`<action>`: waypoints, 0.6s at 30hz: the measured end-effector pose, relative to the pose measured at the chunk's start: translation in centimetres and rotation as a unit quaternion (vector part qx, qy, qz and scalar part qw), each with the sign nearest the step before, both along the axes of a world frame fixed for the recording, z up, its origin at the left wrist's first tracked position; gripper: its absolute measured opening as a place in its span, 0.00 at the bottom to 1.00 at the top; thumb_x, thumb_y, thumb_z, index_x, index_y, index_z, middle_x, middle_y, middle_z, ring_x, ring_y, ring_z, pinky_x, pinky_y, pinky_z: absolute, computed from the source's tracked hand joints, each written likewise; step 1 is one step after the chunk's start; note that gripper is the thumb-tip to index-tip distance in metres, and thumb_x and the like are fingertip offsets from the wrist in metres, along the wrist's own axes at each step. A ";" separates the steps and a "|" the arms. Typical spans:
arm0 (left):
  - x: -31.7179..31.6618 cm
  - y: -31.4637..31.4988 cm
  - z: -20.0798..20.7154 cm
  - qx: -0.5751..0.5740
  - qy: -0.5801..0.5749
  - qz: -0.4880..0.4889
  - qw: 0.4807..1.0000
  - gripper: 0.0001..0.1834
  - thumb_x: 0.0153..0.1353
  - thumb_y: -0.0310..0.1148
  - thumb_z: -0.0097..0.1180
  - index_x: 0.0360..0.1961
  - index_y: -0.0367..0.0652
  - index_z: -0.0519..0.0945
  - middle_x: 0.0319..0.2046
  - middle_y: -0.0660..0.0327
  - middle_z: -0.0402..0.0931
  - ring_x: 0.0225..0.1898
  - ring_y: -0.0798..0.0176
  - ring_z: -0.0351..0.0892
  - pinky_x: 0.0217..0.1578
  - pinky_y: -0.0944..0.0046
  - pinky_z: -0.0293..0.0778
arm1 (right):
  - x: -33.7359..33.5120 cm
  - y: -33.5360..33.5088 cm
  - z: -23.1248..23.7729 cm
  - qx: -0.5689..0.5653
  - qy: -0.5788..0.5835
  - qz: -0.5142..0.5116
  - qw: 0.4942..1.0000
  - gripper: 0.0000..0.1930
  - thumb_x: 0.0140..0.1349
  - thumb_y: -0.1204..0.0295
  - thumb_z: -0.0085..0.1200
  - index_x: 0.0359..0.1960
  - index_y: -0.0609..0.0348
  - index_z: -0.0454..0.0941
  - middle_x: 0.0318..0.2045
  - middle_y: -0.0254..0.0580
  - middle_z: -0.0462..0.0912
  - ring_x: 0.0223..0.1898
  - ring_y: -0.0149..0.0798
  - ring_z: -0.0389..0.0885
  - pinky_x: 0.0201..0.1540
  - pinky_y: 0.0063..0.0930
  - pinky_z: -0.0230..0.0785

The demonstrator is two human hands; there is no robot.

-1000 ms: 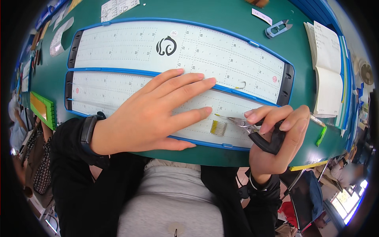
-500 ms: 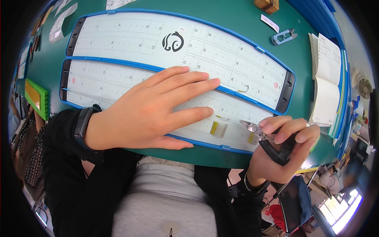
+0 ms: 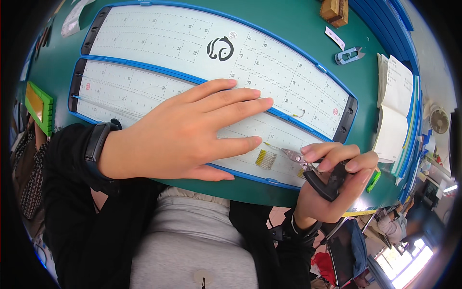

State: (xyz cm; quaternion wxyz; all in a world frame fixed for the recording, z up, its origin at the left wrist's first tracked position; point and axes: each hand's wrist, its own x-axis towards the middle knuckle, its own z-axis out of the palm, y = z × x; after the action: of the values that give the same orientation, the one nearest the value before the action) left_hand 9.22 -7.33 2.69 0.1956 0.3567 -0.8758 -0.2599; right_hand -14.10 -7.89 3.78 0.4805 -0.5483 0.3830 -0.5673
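Observation:
A long blue-framed case (image 3: 159,21) lies opened flat, its two white panels printed with a dashed grid and a black fish-like emblem. My left hand (image 3: 187,127) rests palm down across the lower panel and hinge, fingers spread, holding nothing. In my right hand (image 3: 344,168) are small pliers (image 3: 321,185) with black handles and metal jaws pointing left over the lower panel. By the jaw tips lies a thin yellow-ended piece (image 3: 268,144). Just below sits a row of yellow-topped pins (image 3: 264,159). A fishing hook (image 3: 301,114) rests on the upper panel.
Beyond the case are a wooden block (image 3: 334,12), a paper strip (image 3: 334,37) and blue thread snips (image 3: 350,56). An open notebook (image 3: 393,111) lies at right, near a bright green object (image 3: 373,181). A green frame (image 3: 39,108) stands at left. Other people sit nearby.
My right hand and the pliers have shifted left, bringing the jaws close to the yellow-ended piece. My left hand stays spread on the case. The whole view has tilted slightly.

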 end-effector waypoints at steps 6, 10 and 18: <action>-0.1 -0.1 0.1 0.000 -0.007 -0.004 1.000 0.31 0.38 0.45 0.71 0.47 0.49 0.81 0.65 0.48 0.64 0.65 0.48 0.64 0.63 0.48 0.61 | -0.3 -0.1 -0.2 0.008 -0.007 0.004 1.000 0.17 0.76 0.58 0.27 0.34 0.58 0.57 0.20 0.49 0.70 0.22 0.49 0.79 0.34 0.43 0.77; 0.0 -0.1 0.1 0.001 -0.007 -0.004 1.000 0.31 0.37 0.45 0.71 0.47 0.49 0.81 0.65 0.48 0.64 0.65 0.47 0.65 0.63 0.47 0.62 | -0.3 -0.1 -0.2 0.003 -0.014 0.002 1.000 0.17 0.76 0.58 0.26 0.34 0.58 0.57 0.20 0.49 0.70 0.22 0.49 0.79 0.32 0.41 0.77; 0.0 -0.2 0.2 0.003 -0.009 -0.009 1.000 0.31 0.38 0.45 0.71 0.48 0.49 0.81 0.65 0.48 0.64 0.65 0.46 0.65 0.63 0.47 0.61 | -0.3 -0.1 -0.1 0.004 -0.019 0.013 1.000 0.17 0.76 0.58 0.27 0.34 0.58 0.57 0.21 0.49 0.70 0.24 0.49 0.79 0.34 0.41 0.76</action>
State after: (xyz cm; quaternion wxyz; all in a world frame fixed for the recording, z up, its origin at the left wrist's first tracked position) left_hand 9.20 -7.57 2.87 0.1843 0.3518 -0.8797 -0.2615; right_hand -14.42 -8.04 3.64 0.4969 -0.5403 0.3688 -0.5702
